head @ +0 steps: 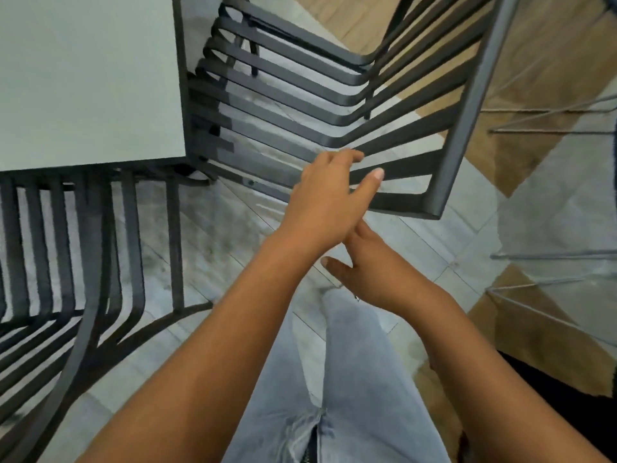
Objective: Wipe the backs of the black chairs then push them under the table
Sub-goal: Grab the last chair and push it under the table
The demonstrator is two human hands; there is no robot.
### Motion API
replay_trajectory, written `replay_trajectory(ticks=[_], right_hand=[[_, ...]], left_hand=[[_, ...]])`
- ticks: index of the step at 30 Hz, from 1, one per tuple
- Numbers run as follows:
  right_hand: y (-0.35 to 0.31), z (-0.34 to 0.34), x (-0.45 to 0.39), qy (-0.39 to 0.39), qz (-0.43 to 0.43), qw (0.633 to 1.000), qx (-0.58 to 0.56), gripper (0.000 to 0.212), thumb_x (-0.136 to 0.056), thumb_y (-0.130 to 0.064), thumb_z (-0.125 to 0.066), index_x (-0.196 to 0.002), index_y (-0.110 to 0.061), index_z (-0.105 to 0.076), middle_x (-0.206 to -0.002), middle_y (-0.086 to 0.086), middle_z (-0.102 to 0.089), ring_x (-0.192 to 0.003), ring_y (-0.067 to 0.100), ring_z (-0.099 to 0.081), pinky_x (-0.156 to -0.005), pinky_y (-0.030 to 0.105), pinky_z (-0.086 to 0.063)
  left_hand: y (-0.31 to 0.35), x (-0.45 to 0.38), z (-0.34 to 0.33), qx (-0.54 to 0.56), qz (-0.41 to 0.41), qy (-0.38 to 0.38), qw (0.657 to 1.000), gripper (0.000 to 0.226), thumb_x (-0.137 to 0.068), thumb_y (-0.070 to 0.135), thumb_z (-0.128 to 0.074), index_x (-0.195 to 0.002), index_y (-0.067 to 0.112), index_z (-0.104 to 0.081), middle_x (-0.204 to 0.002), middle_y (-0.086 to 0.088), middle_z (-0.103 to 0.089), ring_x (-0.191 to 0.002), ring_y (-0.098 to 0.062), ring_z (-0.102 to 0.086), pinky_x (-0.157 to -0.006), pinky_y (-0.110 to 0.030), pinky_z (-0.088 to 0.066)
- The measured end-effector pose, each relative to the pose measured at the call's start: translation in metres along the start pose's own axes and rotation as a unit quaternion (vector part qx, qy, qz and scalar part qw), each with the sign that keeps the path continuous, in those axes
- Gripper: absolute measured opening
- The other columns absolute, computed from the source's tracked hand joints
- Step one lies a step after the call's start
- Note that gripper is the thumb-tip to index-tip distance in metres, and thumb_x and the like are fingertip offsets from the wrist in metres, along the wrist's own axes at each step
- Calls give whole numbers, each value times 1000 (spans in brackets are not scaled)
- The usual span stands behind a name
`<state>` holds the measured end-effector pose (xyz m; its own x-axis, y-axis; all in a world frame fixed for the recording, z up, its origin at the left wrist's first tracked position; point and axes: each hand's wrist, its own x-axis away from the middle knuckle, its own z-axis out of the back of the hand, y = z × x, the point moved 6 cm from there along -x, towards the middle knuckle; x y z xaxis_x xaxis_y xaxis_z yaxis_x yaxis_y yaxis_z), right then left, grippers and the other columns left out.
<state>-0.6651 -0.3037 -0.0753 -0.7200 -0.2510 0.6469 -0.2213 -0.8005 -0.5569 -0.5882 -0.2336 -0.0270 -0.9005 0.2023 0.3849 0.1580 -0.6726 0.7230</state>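
Note:
A black slatted chair (464, 105) stands at the right side of the pale grey table (90, 78), its seat partly under the tabletop and its back toward me. A second black chair (86, 248) stands at the table's near edge on the left. My left hand (329, 198) hovers with spread fingers over the near corner of the first chair, fingertips by its slats; whether it touches them is unclear. My right hand (377, 269) is just below it, fingers extended under the left wrist. Neither hand holds anything. No cloth is visible.
The floor is pale tile with tan wooden patches at the right. Thin metal wire legs (547, 282) of other furniture stand at the right edge. My legs in light jeans (334, 379) fill the lower middle of the view.

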Motion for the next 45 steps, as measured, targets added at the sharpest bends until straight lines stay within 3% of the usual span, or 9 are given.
replay_trajectory(ticks=[6,10,13,17,21,25,31,37,45], right_hand=[[-3,82,9,-89,82,992,32,60,-91,-40,-53,-145,-32,-26,-152,-11,-27,-134,11,-35,-107,28,-34],[0,137,16,-154,121,978,76,48,-86,-47,-57,-131,-34,-45,-114,-28,-51,-99,-6,-50,-89,17,-43],[8,182,9,-142,148,969,136,57,-83,-45,-61,-137,-40,-41,-138,-24,-43,-122,0,-44,-104,25,-36],[15,239,-10,-81,172,967,172,51,-80,-34,-69,-128,-37,-51,-142,-15,-43,-129,8,-41,-107,28,-31],[25,280,-44,-30,153,955,253,70,-78,-30,-73,-138,-38,-38,-154,-6,-23,-145,17,-7,-116,38,-11],[34,310,-84,-9,146,931,336,86,-76,-32,-74,-144,-41,-23,-158,-4,-5,-144,21,13,-118,49,1],[47,343,-129,-41,117,901,416,99,-76,-32,-74,-147,-43,-5,-157,-4,13,-140,25,25,-111,48,14],[56,363,-168,-85,120,859,490,111,-70,-48,-76,-147,-42,4,-157,2,18,-140,30,27,-111,51,13],[61,391,-202,-142,167,789,574,115,-74,-47,-73,-146,-38,17,-152,5,30,-136,33,34,-110,54,13]], left_hand=[[23,-34,-14,23,65,28,997,42,-94,45,-45,-129,22,-50,-134,0,-47,-120,-15,-46,-92,-27,-36],[38,-52,-27,73,116,34,990,48,-93,51,-41,-131,22,-48,-138,-2,-44,-122,-17,-45,-91,-27,-36],[46,-63,-36,144,154,36,977,60,-90,59,-39,-139,23,-38,-146,-4,-34,-129,-21,-41,-101,-36,-36],[61,-73,-49,163,202,11,966,75,-85,70,-33,-147,31,-20,-158,-4,-2,-143,-24,-15,-112,-47,-18],[79,-91,-58,168,233,-19,958,81,-80,75,-32,-148,40,-6,-156,-1,16,-144,-27,-7,-112,-51,-13],[85,-119,-73,147,234,-39,960,100,-66,81,-44,-146,43,3,-154,0,23,-144,-32,2,-111,-56,-14],[86,-148,-83,60,270,-45,960,113,-63,81,-53,-144,42,15,-152,-1,29,-140,-36,18,-109,-66,-7],[87,-153,-84,45,292,-64,953,117,-61,80,-57,-143,42,17,-150,-3,34,-137,-36,27,-106,-68,3],[98,-171,-90,-10,333,-80,939,120,-59,81,-57,-145,40,17,-149,-9,34,-129,-40,38,-101,-70,15]])
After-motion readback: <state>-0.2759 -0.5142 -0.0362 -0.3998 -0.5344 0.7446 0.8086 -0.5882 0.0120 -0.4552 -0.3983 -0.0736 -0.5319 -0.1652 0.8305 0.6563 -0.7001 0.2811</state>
